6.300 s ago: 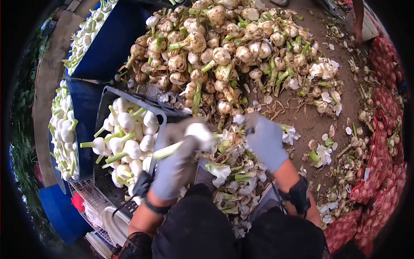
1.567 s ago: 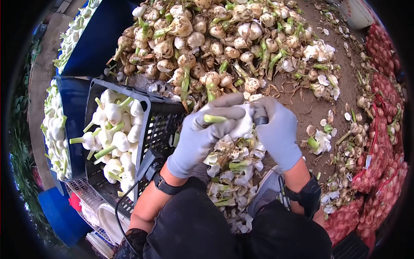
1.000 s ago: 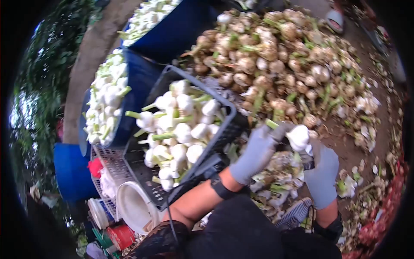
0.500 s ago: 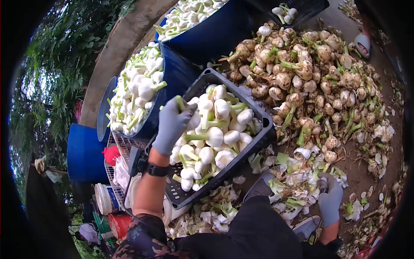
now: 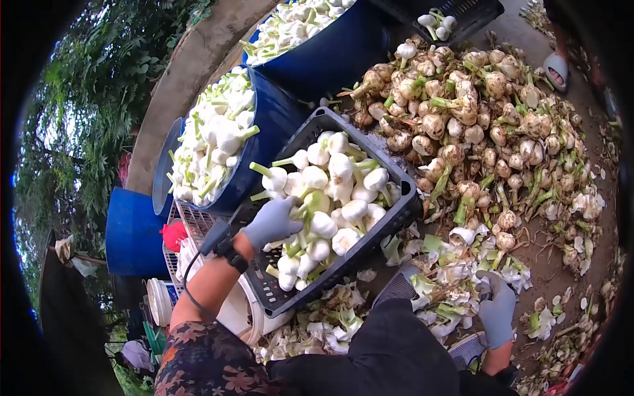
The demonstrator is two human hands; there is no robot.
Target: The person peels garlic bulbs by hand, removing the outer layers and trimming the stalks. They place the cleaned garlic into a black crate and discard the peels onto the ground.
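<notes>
My left hand [image 5: 272,223], in a grey glove, reaches into a black plastic crate [image 5: 333,280] of cleaned garlic. Its fingers close on the pale green stem of a garlic bulb [image 5: 309,203] among the other white bulbs. Down at the lower right, my right hand [image 5: 498,309], also gloved, is closed above the ground beside peeled garlic skins [image 5: 456,277]. A small dark piece shows at its fingers, too little of it to name.
A large heap of unpeeled garlic [image 5: 462,125] lies to the right of the crate. Blue barrels [image 5: 264,132] full of white garlic stand at the left. Another black crate [image 5: 472,20] sits at the top. A white bucket [image 5: 228,310] is beside my left arm.
My left hand has moved down and slightly right within the crate, and more bulbs show at the crate's upper left. My right hand has shifted slightly left.
</notes>
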